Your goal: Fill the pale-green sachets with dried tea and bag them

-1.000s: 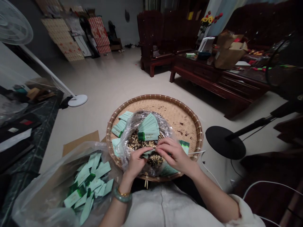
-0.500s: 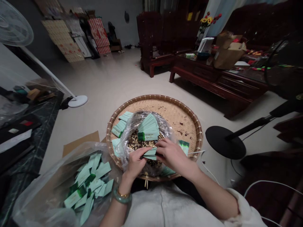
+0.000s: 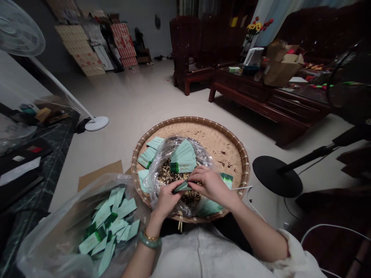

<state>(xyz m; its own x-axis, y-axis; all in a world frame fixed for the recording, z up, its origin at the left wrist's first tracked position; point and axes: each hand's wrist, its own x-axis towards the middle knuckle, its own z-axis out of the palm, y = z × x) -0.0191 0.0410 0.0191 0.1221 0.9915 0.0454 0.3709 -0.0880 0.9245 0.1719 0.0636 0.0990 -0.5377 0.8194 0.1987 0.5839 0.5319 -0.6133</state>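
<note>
Between my two hands is a light-green paper packet (image 3: 182, 187), held over an open clear plastic bag (image 3: 153, 175). My left hand (image 3: 167, 199) grips its left end between thumb and fingers. At its right end, the fingertips of my right hand (image 3: 209, 184) pinch the edge. Dark and pale dried loose bits (image 3: 165, 174) fill the bag. A fanned stack of green packets (image 3: 183, 156) rests on top of them. The bag sits in a round woven bamboo tray (image 3: 228, 143), with more green packets (image 3: 147, 157) along its left side and others at the right.
On my left a large plastic bag (image 3: 58, 227) holds many loose green packets (image 3: 108, 220), beside a cardboard piece (image 3: 100, 174). A white fan base (image 3: 97, 123) stands at far left, a black round stand base (image 3: 277, 176) at right. A dark wooden table (image 3: 261, 92) is beyond.
My right hand has shifted slightly, its fingertips now pinching at the packet's edge. The packet has tilted to show less of its face. The view has moved a little.
</note>
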